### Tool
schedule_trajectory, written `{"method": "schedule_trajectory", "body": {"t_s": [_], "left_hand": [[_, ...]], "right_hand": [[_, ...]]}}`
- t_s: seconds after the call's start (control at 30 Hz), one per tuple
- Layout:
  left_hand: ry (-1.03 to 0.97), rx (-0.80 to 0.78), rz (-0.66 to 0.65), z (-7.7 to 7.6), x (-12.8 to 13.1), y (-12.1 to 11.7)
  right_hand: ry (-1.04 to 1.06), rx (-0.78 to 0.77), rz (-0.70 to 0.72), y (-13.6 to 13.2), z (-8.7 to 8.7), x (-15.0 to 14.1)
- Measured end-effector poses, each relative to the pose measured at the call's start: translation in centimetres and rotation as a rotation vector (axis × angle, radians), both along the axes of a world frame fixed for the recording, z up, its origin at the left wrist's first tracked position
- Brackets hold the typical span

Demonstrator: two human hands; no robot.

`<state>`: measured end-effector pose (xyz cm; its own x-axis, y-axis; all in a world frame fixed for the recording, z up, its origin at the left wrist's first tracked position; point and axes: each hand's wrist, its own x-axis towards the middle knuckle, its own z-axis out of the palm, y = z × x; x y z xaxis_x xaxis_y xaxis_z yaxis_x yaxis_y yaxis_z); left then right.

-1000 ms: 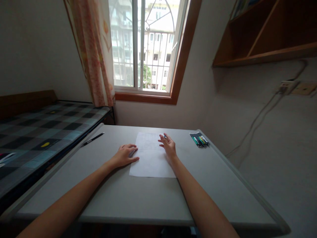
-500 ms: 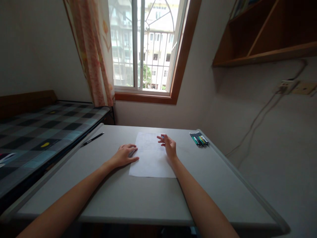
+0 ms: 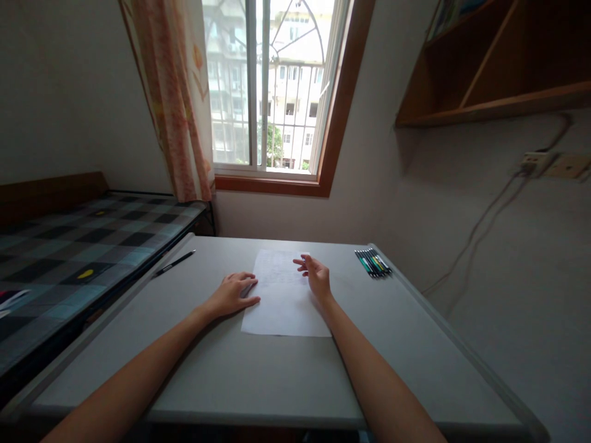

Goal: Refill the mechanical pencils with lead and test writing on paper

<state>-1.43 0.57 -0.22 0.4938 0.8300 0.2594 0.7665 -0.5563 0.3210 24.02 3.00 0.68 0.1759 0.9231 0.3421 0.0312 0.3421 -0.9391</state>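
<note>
Sheet of paper (image 3: 284, 314) laid flat on the bench (image 3: 244, 375): white, thin, roughly rectangular. Faint rows of marks are seen on its far half, too small to be read; its near half is plain white. The sheet's left edge is covered by the fingertips of the left hand (image 3: 236, 294), spread wide, thumb set apart. Over the sheet's far right part the right hand (image 3: 318, 278) is held narrow, fingers bent; whether anything is gripped cannot be told. Well left of the sheet, a slim dark pen (image 3: 175, 263) is laid aslant. Right of the sheet, dark pens with green and yellow parts (image 3: 373, 263) are ranged side by side. Bench surface recorded as smooth, pale grey, rounded at the rim.
</note>
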Motion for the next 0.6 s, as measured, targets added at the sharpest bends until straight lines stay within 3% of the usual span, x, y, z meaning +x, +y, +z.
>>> {"method": "schedule_trajectory", "body": {"t_s": [0.33, 0.6], "left_hand": [[0.005, 0.004, -0.002, 0.14, 0.09, -0.06], [0.006, 0.001, 0.003, 0.0, 0.09, 0.08]], "right_hand": [[-0.1, 0.028, 0.045, -0.7, 0.57, -0.33], [-0.221, 0.051, 0.036, -0.41, 0.08, -0.12]]}}
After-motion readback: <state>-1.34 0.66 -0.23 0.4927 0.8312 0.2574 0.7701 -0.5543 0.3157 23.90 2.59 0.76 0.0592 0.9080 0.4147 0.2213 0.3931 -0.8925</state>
